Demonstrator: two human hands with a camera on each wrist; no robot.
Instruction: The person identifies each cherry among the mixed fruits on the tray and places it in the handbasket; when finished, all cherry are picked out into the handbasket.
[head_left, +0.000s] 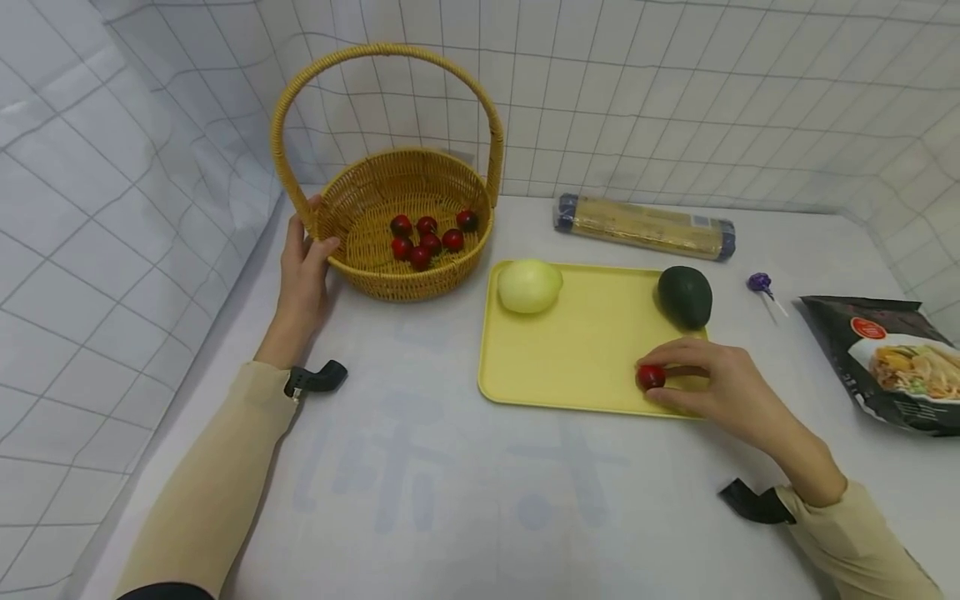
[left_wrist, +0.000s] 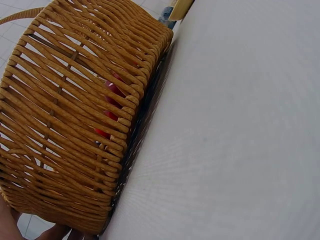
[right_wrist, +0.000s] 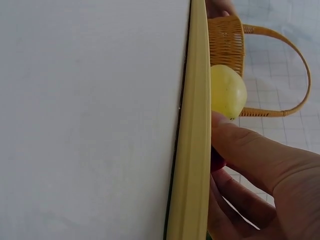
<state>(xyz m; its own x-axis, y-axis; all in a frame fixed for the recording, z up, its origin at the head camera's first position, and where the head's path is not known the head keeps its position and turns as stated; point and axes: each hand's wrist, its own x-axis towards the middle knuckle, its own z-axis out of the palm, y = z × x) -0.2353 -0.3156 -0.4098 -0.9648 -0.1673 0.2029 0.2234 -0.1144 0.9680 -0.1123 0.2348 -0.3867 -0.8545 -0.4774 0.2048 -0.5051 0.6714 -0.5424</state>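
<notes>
In the head view, my left hand [head_left: 302, 271] grips the left side of a wicker basket [head_left: 408, 287] near the foot of its tall handle. Several dark red cherries [head_left: 421, 257] lie on the basket's floor. My right hand [head_left: 716, 383] pinches another cherry [head_left: 650, 377] between thumb and fingers, over the front right part of a yellow tray [head_left: 570, 350]. Whether this cherry touches the tray is hard to tell. Through the weave in the left wrist view, red cherries [left_wrist: 114, 95] show. The right wrist view has the pinched cherry [right_wrist: 217, 160] mostly hidden behind the thumb.
On the tray sit a pale green round fruit [head_left: 529, 286] at back left and an avocado [head_left: 685, 297] at back right. Behind it lies a long golden packet [head_left: 645, 227]. A purple-wrapped lollipop [head_left: 760, 283] and a black food bag [head_left: 888, 362] lie to the right.
</notes>
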